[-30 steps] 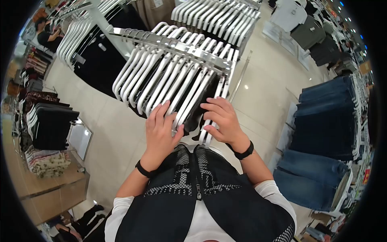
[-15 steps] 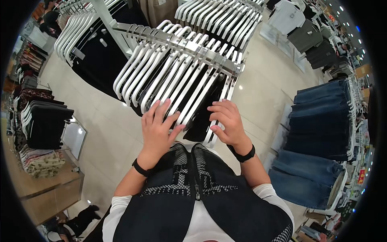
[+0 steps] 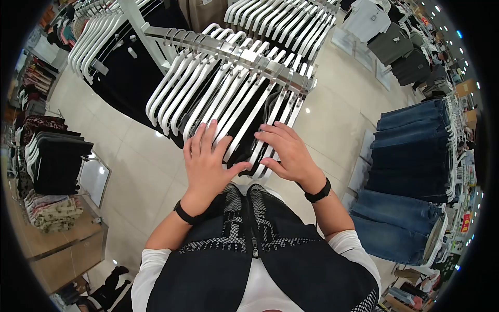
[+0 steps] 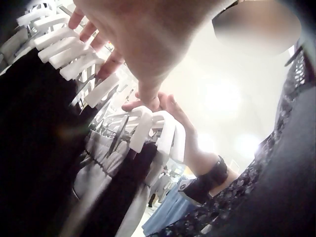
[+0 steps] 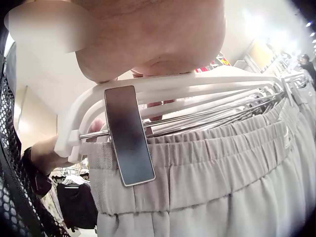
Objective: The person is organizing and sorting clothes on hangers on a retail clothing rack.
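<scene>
White clothes hangers point(image 3: 195, 99) with trousers hang in a row from a metal rail point(image 3: 228, 49). My left hand point(image 3: 205, 164) lies over the near ends of the middle hangers, fingers spread and thumb pointing right. At the right end of the row, my right hand point(image 3: 291, 158) has its fingers hooked over the outermost hangers. In the right wrist view, light grey trousers point(image 5: 222, 187) with a gathered waistband hang under that hand, held by a metal clip point(image 5: 129, 136). Black trousers point(image 4: 39, 113) hang below my left hand in the left wrist view.
Another row of white hangers point(image 3: 280, 21) stands behind the rail. Dark trousers point(image 3: 122, 73) hang at the left. Blue jeans point(image 3: 408, 156) line a rack at the right, and folded clothes point(image 3: 52, 210) lie on a wooden stand point(image 3: 73, 249).
The right hand first shifted right with the end hangers, widening the gap, then came back left with them, narrowing it. The left hand stayed near the middle hangers, its thumb now spread further right.
</scene>
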Motion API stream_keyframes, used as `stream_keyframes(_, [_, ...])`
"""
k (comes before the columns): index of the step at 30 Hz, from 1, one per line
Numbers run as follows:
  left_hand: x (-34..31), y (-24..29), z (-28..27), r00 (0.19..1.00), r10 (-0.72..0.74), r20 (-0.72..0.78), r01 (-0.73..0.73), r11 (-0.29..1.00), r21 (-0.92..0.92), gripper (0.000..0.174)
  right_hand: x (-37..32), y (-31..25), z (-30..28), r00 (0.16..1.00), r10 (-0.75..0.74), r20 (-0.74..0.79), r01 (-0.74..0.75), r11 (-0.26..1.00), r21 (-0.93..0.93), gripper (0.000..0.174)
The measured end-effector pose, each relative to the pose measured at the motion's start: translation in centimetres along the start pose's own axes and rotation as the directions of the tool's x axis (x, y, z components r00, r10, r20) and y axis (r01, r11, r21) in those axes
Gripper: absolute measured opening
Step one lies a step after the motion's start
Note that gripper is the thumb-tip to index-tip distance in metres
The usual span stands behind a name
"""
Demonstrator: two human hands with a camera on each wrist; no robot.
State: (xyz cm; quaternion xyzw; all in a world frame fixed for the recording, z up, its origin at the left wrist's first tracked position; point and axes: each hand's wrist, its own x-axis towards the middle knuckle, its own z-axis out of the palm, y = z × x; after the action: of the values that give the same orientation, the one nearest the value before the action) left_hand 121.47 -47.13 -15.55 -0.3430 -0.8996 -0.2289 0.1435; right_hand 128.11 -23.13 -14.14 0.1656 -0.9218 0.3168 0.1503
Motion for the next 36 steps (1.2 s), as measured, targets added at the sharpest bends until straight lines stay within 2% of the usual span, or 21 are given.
stream_keyframes(6, [-0.9,-0.6,0.5,1.0,0.017,-0.014,-0.017,0.999,0.03,0.046,-0.4,0.3,-0.6,0.999,-0.032,-0.035,0.03,0.999,-0.034,0.052])
stream_keyframes(9, [-0.4,0.3,-0.4,0.987,0.162,0.021,-0.156,0.972,-0.178,0.043,-0.1,-0.2,0.0,0.999,-0.016,-0.03,0.014,0.997,-0.07,0.059])
stream_keyframes(10, [-0.4,0.3,-0.5,0.982,0.185,0.047,-0.172,0.965,-0.197,0.042,0.2,-0.4,0.0,0.999,-0.054,-0.007,0.053,0.991,-0.124,0.057])
stream_keyframes(11, [-0.5,0.2,-0.5,0.986,0.164,0.034,-0.155,0.971,-0.181,0.043,0.6,-0.5,-0.2,0.996,-0.093,0.016,0.094,0.98,-0.176,0.055])
stream_keyframes(14, [-1.1,-1.4,-0.3,0.996,0.084,-0.03,-0.087,0.987,-0.132,0.047,0.6,-0.5,-0.3,0.995,-0.056,0.084,0.07,0.982,-0.178,0.054])
stream_keyframes(17, [-1.7,-1.8,-0.8,0.993,0.107,-0.047,-0.11,0.992,-0.062,0.045,0.5,-0.4,-0.5,0.995,-0.039,0.092,0.057,0.979,-0.194,0.054])
stream_keyframes(21, [-1.2,-0.2,-1.0,0.962,0.269,-0.044,-0.272,0.944,-0.188,0.042,1.5,-1.4,-0.6,0.997,-0.044,0.07,0.055,0.985,-0.164,0.056])
stream_keyframes(22, [-1.2,-0.2,-1.0,0.962,0.269,-0.042,-0.272,0.937,-0.221,0.044,1.9,-1.7,-0.5,0.994,-0.058,0.089,0.072,0.983,-0.17,0.057])
stream_keyframes(25, [-2.0,-1.4,-0.7,0.975,0.192,-0.11,-0.208,0.964,-0.165,0.045,2.0,-1.6,0.1,0.989,-0.065,0.133,0.091,0.974,-0.206,0.058])
stream_keyframes(29, [-2.5,-1.7,-0.3,0.992,-0.006,-0.124,0.005,1.0,-0.01,0.051,2.1,-1.5,0.1,0.988,-0.067,0.138,0.096,0.973,-0.212,0.057])
stream_keyframes(33, [-2.9,-1.5,0.4,0.992,0.031,-0.126,-0.032,0.999,-0.006,0.051,2.0,-1.5,0.2,0.988,-0.086,0.126,0.114,0.965,-0.237,0.057])
stream_keyframes(36, [-3.1,-1.1,0.3,0.992,0.081,-0.1,-0.09,0.991,-0.099,0.052,1.9,-1.5,0.3,0.99,-0.086,0.112,0.11,0.969,-0.223,0.059])
